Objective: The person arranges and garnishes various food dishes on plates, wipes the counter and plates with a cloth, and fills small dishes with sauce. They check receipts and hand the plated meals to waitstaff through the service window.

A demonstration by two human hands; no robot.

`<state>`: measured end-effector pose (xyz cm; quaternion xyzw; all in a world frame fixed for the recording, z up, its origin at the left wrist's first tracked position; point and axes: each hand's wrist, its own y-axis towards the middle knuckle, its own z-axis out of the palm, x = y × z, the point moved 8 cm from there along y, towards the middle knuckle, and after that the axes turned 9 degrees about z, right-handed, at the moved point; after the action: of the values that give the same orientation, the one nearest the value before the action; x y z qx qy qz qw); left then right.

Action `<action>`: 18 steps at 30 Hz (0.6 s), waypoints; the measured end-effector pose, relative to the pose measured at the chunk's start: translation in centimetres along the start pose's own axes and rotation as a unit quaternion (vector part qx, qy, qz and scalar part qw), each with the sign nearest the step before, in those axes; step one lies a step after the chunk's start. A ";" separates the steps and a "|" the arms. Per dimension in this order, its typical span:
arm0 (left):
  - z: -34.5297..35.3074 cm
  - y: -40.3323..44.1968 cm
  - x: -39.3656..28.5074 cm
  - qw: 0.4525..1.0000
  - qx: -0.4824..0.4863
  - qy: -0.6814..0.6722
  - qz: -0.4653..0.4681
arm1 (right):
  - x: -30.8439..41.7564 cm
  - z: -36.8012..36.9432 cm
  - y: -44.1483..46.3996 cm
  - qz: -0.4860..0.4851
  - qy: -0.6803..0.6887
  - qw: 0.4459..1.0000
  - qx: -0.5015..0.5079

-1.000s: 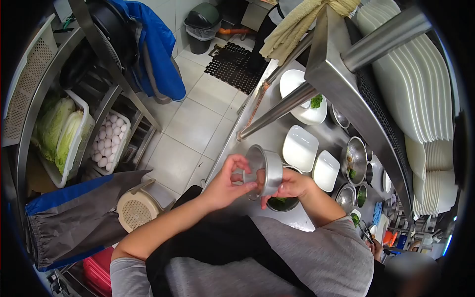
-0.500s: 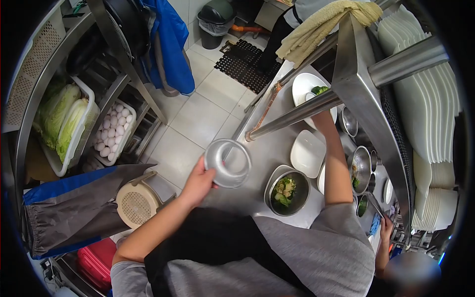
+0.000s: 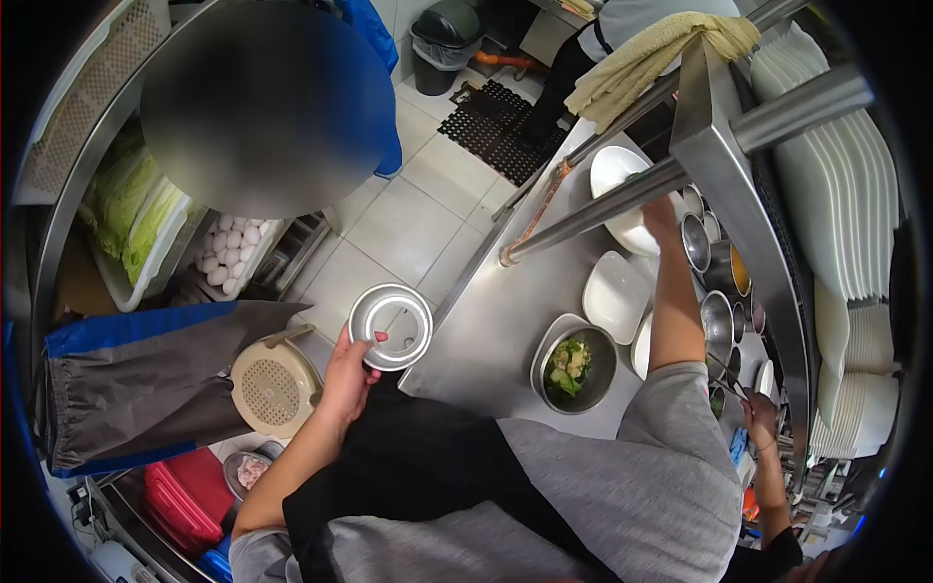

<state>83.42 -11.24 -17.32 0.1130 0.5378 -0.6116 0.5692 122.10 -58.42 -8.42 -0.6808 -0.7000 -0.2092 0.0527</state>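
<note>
Centre-left, our left hand (image 3: 350, 377) pinches one round metal ring (image 3: 363, 313), facing us; we cannot tell our right hand (image 3: 662, 216)'s grip

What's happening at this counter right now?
The person's left hand holds a round metal container out past the edge of the steel counter. The right hand is at the far white dish; whether it grips anything can't be made out. Between the two arms, a metal bowl of leafy greens sits on the counter, near another white dish. Off to the right, a co-worker's hand holds a metal utensil.
</note>
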 end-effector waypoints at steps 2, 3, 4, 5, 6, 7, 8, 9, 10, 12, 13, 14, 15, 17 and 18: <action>-0.7 -0.4 0.4 1.000 -0.004 0.003 -0.005 | -2.3 -2.1 -0.7 0.120 0.116 0.986 -0.006; -1.2 -0.5 0.6 1.000 -0.008 0.010 -0.007 | -2.3 -4.1 -2.1 0.183 0.197 0.963 0.002; -1.4 -0.8 0.8 1.000 -0.005 0.008 -0.005 | -1.3 -5.6 -4.2 0.238 0.343 0.908 0.019; -1.6 -1.1 1.2 1.000 -0.002 0.007 -0.012 | -0.6 -7.4 -6.2 0.234 0.343 0.910 0.015; -1.9 -1.5 1.5 1.000 -0.003 0.006 -0.018 | -0.4 -8.4 -8.5 0.250 0.398 0.882 0.028; -2.4 -1.9 1.9 1.000 -0.008 0.002 -0.016 | 0.5 -9.0 -10.9 0.266 0.453 0.850 0.047; -2.9 -2.3 1.8 0.999 -0.006 0.020 0.026 | 2.9 -9.8 -13.7 0.261 0.493 0.827 0.076; -3.6 -3.3 1.5 0.997 -0.007 0.038 0.066 | 6.0 -10.5 -16.8 0.256 0.530 0.801 0.108; -4.6 -4.7 1.6 0.997 -0.021 0.033 0.065 | 9.4 -10.5 -19.9 0.235 0.578 0.763 0.168; -4.9 -7.7 0.2 0.991 0.047 0.052 0.116 | 18.6 -9.9 -26.8 0.221 0.606 0.738 0.197; -5.9 -9.3 0.0 0.991 0.034 0.047 0.124 | 21.6 -8.4 -30.0 0.204 0.623 0.713 0.248; -6.8 -11.1 -0.1 0.991 0.042 0.018 0.127 | 25.0 -6.7 -33.1 0.163 0.619 0.696 0.324; -7.8 -13.1 -0.1 0.990 0.048 -0.013 0.134 | 29.2 -5.1 -36.7 0.150 0.626 0.666 0.377; -10.9 -17.7 0.0 0.987 0.025 -0.034 0.154 | 35.6 -1.7 -43.4 0.096 0.522 0.699 0.480; -12.9 -20.2 0.1 0.986 0.018 -0.047 0.160 | 38.7 -1.0 -46.0 0.020 0.459 0.763 0.455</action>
<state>60.77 -5.75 -11.86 0.1793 0.4744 -0.5269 0.6820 74.44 -22.09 -3.85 -0.4140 -0.5913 -0.1527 0.6750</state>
